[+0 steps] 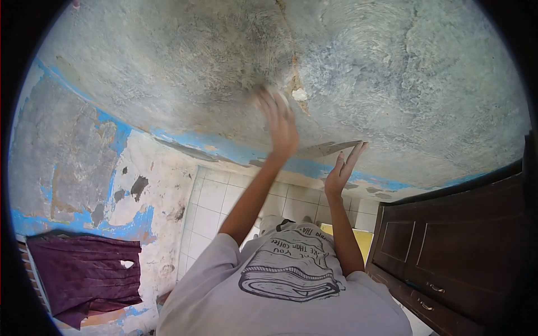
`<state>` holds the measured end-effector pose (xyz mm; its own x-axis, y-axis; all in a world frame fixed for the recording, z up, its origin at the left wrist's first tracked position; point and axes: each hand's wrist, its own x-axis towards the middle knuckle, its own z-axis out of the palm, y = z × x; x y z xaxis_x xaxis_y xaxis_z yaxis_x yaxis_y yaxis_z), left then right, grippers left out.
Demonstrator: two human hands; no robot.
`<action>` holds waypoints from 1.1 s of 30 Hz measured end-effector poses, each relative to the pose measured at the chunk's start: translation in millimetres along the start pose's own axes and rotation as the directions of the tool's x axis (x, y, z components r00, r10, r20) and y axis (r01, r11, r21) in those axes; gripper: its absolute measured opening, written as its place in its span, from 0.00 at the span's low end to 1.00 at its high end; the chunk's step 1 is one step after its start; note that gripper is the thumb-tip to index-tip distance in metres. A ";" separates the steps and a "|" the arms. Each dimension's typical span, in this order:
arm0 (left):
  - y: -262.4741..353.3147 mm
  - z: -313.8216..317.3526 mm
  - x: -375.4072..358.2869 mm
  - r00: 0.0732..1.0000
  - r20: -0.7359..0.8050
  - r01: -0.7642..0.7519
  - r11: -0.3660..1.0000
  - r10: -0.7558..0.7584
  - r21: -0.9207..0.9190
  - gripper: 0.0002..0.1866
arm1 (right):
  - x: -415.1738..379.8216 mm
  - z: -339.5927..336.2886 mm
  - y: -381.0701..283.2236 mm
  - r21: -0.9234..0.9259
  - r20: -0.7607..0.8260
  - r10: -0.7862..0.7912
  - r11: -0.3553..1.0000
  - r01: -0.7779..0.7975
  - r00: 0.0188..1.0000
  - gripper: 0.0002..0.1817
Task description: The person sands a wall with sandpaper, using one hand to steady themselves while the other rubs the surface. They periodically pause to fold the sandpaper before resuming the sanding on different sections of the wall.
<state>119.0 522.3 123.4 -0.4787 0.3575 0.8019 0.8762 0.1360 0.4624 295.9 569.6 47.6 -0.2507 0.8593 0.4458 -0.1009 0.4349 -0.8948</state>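
Note:
My left hand [278,126] is pressed to the grey, scraped wall [358,73], its fingers pointing up and blurred by motion. A thin pale edge shows beside its fingers, from something under them that I cannot make out. Just right of those fingertips, a crack with a whitish chipped spot [300,94] runs down the wall. Lower and to the right, my right hand [341,175] rests against the wall near a darker peeled patch, with fingers stretched out and nothing visible in it.
Blue paint remnants [224,147] band the wall's lower part. A purple cloth [84,274] hangs at the left, by a patchy side wall [67,151]. At the right stands a dark wooden cabinet [459,246] with handles. White tiles [210,193] cover the floor, with something yellow [363,245] near the cabinet.

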 end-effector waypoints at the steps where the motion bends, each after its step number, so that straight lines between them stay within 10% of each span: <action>1: -15.5 17.7 -51.0 0.995 0.097 0.030 0.999 -0.028 -0.018 0.34 | -1.5 -0.7 -0.5 0.053 -0.007 0.021 0.998 -0.020 1.000 0.35; 5: -9.6 16.4 -63.4 0.975 0.169 0.160 0.983 -0.142 -0.096 0.35 | 0.0 -4.9 2.5 0.015 0.008 0.004 1.000 -0.004 1.000 0.35; 14: 55.5 -85.6 157.4 0.988 -0.038 -0.143 0.979 0.150 0.144 0.35 | -3.6 2.1 3.2 0.085 0.000 0.063 0.994 -0.062 0.998 0.38; 23: 15.3 5.9 -47.6 0.967 0.166 0.211 0.974 -0.195 -0.086 0.38 | -1.7 -0.1 4.9 0.004 0.010 0.045 0.999 -0.045 0.999 0.40; 29: 65.8 -87.1 171.5 0.982 -0.119 -0.141 0.987 0.149 0.079 0.33 | -4.6 -3.1 2.4 0.018 0.024 0.055 0.998 -0.056 0.998 0.42; 33: 62.4 -94.7 177.1 0.982 -0.077 -0.161 0.979 0.171 0.122 0.34 | -5.3 -6.0 1.3 0.020 0.022 0.055 0.998 -0.055 0.998 0.41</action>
<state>83.6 506.6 330.1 -0.3248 0.3036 0.8957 0.9420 0.1888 0.2776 302.9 567.2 44.2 -0.2770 0.8756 0.3957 -0.1060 0.3815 -0.9183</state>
